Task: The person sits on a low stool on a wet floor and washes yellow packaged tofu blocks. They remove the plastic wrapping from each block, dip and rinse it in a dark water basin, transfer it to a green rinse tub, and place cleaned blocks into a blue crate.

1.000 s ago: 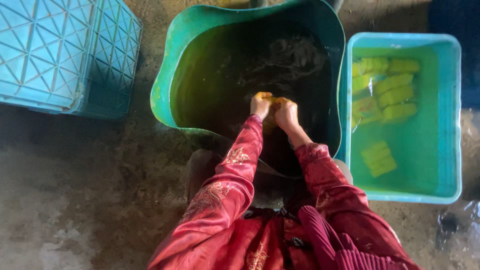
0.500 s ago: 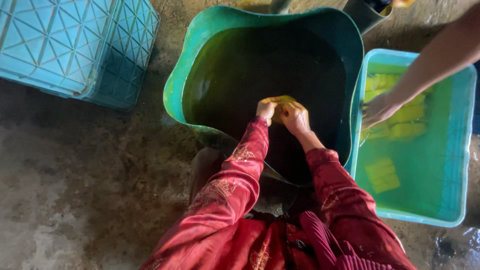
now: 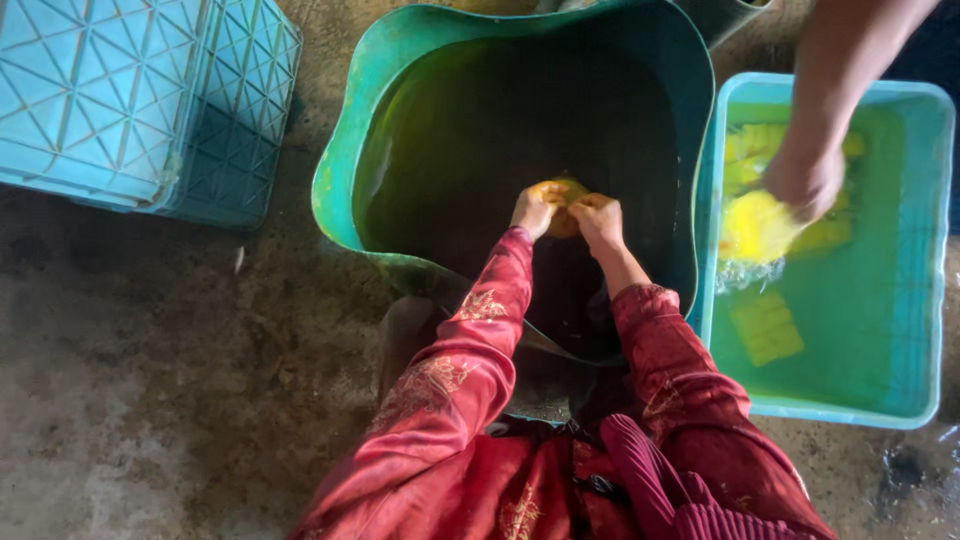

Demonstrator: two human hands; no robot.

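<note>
My left hand point(image 3: 533, 208) and my right hand point(image 3: 598, 218) are pressed together around a small yellow-orange piece point(image 3: 560, 194), held over the dark liquid in a big green tub point(image 3: 345, 150). Both sleeves are red with gold patterns. To the right stands a turquoise rectangular basin point(image 3: 925, 260) with greenish water and several yellow pieces point(image 3: 765, 327) in it. Another person's hand point(image 3: 803, 180) reaches down into that basin and holds a yellow piece point(image 3: 752, 228) at the water.
A turquoise lattice crate point(image 3: 120, 100) lies upside down at the upper left on the wet concrete floor point(image 3: 150, 380). A dark container edge point(image 3: 725, 15) shows behind the tub at the top.
The view has drifted so the tub sits more to the right. Another person's arm came in from the upper right and now dips a yellow piece into the turquoise basin. My hands keep working the same piece.
</note>
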